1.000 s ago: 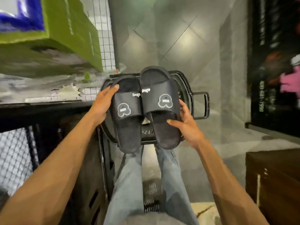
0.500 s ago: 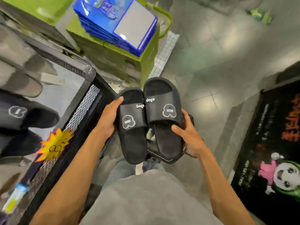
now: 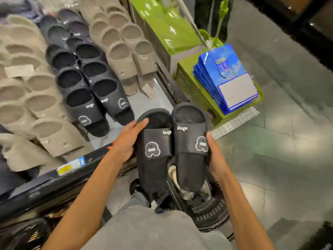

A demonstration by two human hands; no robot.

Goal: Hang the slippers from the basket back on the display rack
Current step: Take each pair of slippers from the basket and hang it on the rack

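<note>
I hold a pair of black slippers [image 3: 173, 147] side by side, toes down, each with a round grey patch on its strap. My left hand [image 3: 128, 139] lies along the left slipper's outer edge, fingers reaching to its heel rim. My right hand [image 3: 215, 157] grips the right slipper's outer side, thumb on the strap. Below them sits the black basket [image 3: 207, 206] on the floor, with something pale inside. The display rack [image 3: 72, 73] fills the upper left, hung with rows of beige and black slippers.
A black shelf edge [image 3: 63, 179] with price labels runs under the rack. Green boxes [image 3: 167, 33] and a stack of blue bags [image 3: 227, 76] in a green basket stand just right of the rack. Grey tiled floor [image 3: 279, 141] spreads to the right.
My view has swung up and left from the floor and basket to the rack. The pair has risen out of the basket toward the rack; both hands keep the same hold.
</note>
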